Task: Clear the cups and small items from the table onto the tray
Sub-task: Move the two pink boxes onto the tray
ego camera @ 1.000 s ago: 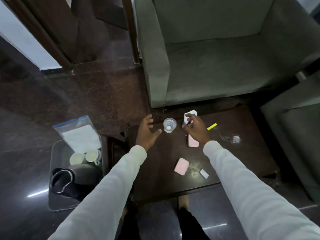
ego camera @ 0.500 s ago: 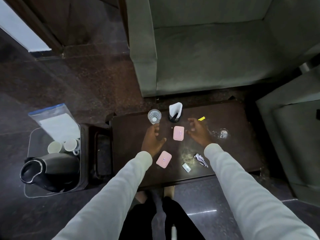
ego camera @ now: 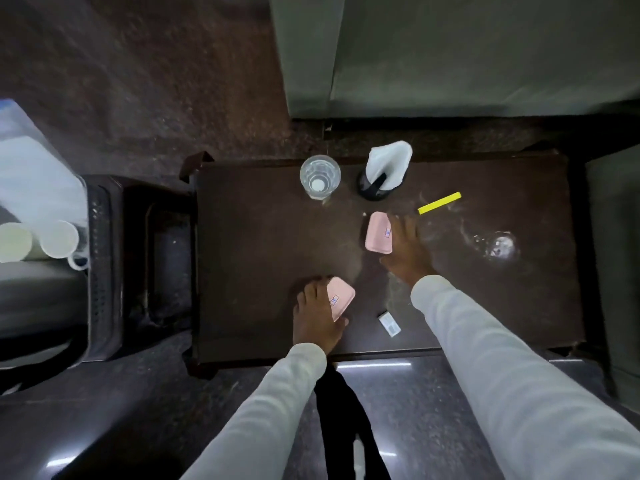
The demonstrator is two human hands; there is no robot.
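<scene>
At the near edge of the dark bench [ego camera: 263, 258] the left hand [ego camera: 317, 322] lies over the left side of a pink packet [ego camera: 340, 301], its fingers [ego camera: 310, 292] bent along the packet's far edge and the thumb at the near corner, so it holds this packet against the bench. Just right of it lies a small white sachet [ego camera: 389, 324], apart from both hands. A little farther, the right hand [ego camera: 407, 252] rests on the bench with its fingers [ego camera: 403, 225] touching the right edge of a second pink packet [ego camera: 378, 233]; they are only slightly curved, and I cannot tell if they grip it already. Right of this hand a clear drinking glass [ego camera: 498, 245] lies on its side, hard to see. A yellow stick sachet [ego camera: 440, 203] lies just beyond the right hand. At the far edge an upright water glass [ego camera: 319, 177] stands beside a black holder with a white napkin [ego camera: 386, 171], the two near but apart. On the left, away from the bench, a tray [ego camera: 100, 271] carries two white cups [ego camera: 57, 239] and a dark kettle, seen only partly. Behind the bench stands a grey-green armchair [ego camera: 450, 50]
</scene>
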